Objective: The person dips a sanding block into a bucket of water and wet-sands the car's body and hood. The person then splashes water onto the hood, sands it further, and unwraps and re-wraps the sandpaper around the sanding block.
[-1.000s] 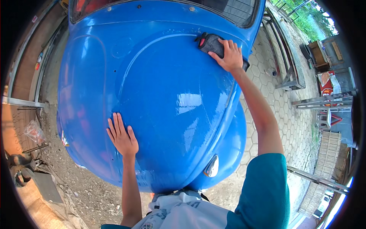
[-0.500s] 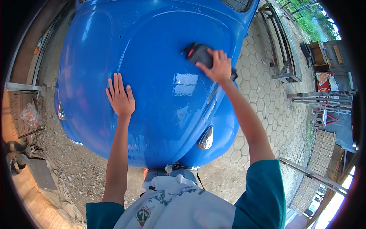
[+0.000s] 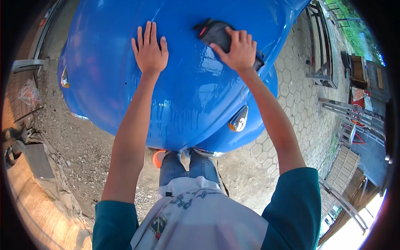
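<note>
- Dark, flat, hand-sized polishing pad with a red patch: lies on the upper slope of the panel, at about one o'clock from the centre of the view. It looks light and somewhat soft; judged best gripped from above, palm spread over its back, since its edges are thin.
- Right hand: pressed down on the pad, fingers spread over its near end, holding it against the paint.
- Left hand: at eleven o'clock, flat and open on the bare panel, fingers wide, holding nothing.
- Glossy blue curved metal car body panel: wet-looking and shiny, likely slippery under the pad; stiff, though the paint would mark easily.
- Small chrome lamp: at four o'clock on the panel's lower curve.
- Grey hexagonal paving: at three o'clock, beside the car.
</note>
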{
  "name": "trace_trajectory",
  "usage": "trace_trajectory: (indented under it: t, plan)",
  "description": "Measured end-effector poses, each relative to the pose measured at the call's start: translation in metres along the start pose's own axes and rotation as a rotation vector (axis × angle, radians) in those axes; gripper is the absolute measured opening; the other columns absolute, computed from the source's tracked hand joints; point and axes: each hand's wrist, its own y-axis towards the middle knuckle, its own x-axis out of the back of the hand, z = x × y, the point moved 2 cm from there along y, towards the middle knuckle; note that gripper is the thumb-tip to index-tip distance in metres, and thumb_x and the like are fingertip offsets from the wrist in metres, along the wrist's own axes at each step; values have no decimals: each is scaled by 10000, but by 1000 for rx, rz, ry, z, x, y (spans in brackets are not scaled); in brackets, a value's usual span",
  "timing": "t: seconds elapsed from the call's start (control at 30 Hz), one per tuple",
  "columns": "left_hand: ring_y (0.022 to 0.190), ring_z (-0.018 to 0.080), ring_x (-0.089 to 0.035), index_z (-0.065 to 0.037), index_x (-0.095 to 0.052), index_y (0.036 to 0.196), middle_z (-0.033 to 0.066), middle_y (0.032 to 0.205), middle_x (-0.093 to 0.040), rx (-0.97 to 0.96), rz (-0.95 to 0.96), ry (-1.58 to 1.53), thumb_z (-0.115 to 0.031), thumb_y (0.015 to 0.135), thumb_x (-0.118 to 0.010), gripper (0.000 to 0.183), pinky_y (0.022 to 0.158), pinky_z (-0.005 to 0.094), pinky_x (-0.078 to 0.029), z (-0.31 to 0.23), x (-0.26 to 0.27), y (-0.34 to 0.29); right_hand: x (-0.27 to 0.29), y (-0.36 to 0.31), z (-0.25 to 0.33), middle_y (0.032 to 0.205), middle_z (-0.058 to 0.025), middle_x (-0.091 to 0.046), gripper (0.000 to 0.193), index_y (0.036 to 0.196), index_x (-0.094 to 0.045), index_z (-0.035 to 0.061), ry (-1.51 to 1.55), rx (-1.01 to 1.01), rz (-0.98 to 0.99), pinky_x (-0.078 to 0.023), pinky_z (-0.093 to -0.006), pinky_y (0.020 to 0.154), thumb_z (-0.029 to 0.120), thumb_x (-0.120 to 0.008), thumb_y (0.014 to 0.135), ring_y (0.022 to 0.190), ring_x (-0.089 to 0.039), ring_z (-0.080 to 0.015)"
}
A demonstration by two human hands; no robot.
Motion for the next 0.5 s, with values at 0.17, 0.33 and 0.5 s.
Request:
trace_trajectory:
  t: [0.17,0.33,0.5]
  plan:
    - [1512,290,-243,-202,-379,1546,56,1626,-315,88,-57,46,-410,1032,-389,555,1235,507,-132,0,1,-24,-1,3,-20,1057,-79,-576,744,1244,-611,195,16,143,2,-431,-438,812,768,-632,769,960,-562,-288]
    - [1526,294,-205,-229,-324,1575,64,1638,-283,133,66,-36,-448,1041,-348,577,1237,518,-108,-5,18,-94,-24,59,-76,1104,-122,-590,730,1248,-585,189,-152,-177,-131,-449,-485,833,766,-605,801,1016,-581,-340]
    - [1525,283,-208,-221,-330,1568,52,1633,-294,142,93,-7,-411,1045,-316,557,1242,517,-105,-1,28,-97,-19,42,-30,1086,-117,-573,668,1204,-597,203,-140,-168,-152,-432,-461,819,734,-622,799,970,-567,-323]
